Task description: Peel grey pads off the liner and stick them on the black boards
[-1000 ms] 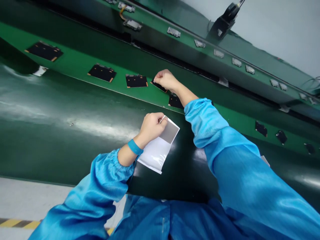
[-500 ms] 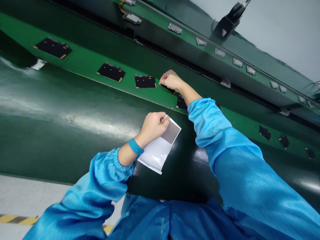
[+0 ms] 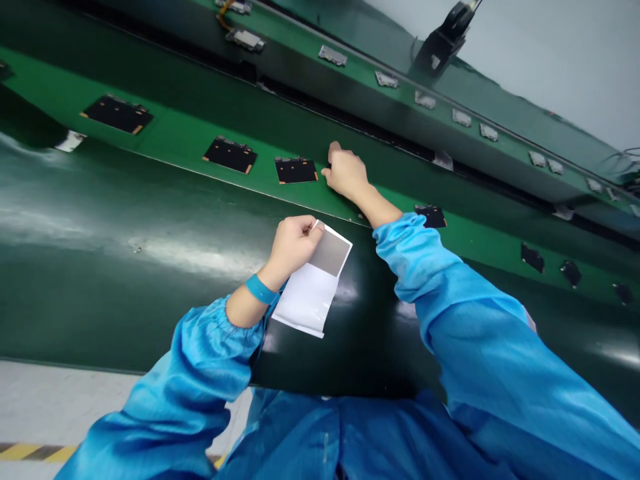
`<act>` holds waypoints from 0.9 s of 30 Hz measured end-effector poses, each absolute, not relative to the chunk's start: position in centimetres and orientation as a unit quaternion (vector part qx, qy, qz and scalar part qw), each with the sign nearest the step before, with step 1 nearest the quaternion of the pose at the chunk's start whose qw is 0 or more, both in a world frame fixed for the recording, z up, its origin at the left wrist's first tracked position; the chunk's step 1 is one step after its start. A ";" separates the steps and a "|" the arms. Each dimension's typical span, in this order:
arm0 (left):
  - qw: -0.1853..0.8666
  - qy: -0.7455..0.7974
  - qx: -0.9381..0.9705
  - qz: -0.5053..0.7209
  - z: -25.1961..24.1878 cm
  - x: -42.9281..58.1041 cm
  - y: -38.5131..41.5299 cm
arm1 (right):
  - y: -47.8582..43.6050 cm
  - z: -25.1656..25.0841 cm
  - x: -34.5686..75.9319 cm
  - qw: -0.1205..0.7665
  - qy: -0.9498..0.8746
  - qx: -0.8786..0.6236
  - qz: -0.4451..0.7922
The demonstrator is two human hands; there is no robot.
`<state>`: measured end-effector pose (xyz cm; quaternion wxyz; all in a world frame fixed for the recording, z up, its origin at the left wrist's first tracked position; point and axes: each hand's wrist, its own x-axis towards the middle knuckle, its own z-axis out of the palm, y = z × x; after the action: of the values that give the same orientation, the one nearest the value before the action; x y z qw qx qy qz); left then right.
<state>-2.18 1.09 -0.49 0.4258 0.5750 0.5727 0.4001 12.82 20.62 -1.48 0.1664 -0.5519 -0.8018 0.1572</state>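
Observation:
My left hand (image 3: 293, 243) pinches the top corner of a white backing sheet (image 3: 305, 300) that carries a grey square patch (image 3: 329, 253); the sheet rests on the dark green bench (image 3: 125, 240). My right hand (image 3: 346, 175) reaches out over the bright green conveyor belt (image 3: 175, 137) and lies knuckles-up on it, fingers curled down over a black flat piece (image 3: 329, 165) of which only a sliver shows. Another black piece (image 3: 296, 170) sits just left of that hand, and one more (image 3: 431, 215) lies to the right of my wrist.
More black pieces (image 3: 230, 154) are spaced along the belt, to the left (image 3: 117, 113) and to the far right (image 3: 531, 257). A farther belt carries small silver parts (image 3: 333, 55). A black device (image 3: 445, 37) stands at the top. Striped floor tape (image 3: 30, 450) shows at the lower left.
My right hand has gone from holding the black piece tilted up off the belt to lying flat down on it. The other pieces have shifted with the view. My left hand keeps its hold.

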 end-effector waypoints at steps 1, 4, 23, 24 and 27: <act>0.424 0.578 0.565 0.409 -0.5 -2.4 1.2 | 18.8 -0.9 13.1 0.182 -0.801 -0.544 0.173; 0.409 0.590 0.549 0.428 -0.5 -2.6 1.5 | 12.9 0.7 14.1 0.223 -0.808 -0.452 0.304; 0.396 0.583 0.557 0.439 0.1 -2.1 1.4 | 4.8 -1.1 14.4 0.304 -0.841 -0.418 0.161; 0.395 0.583 0.559 0.438 0.1 -2.1 1.4 | 4.9 -1.3 14.3 0.316 -0.835 -0.416 0.176; 0.395 0.585 0.563 0.430 0.0 -2.2 1.4 | 5.2 -1.7 14.4 0.356 -0.798 -0.424 0.237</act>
<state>-2.17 1.41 0.04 0.3950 0.5628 0.5851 0.4299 14.38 5.16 -1.67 0.3563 -0.4241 -0.7982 0.2366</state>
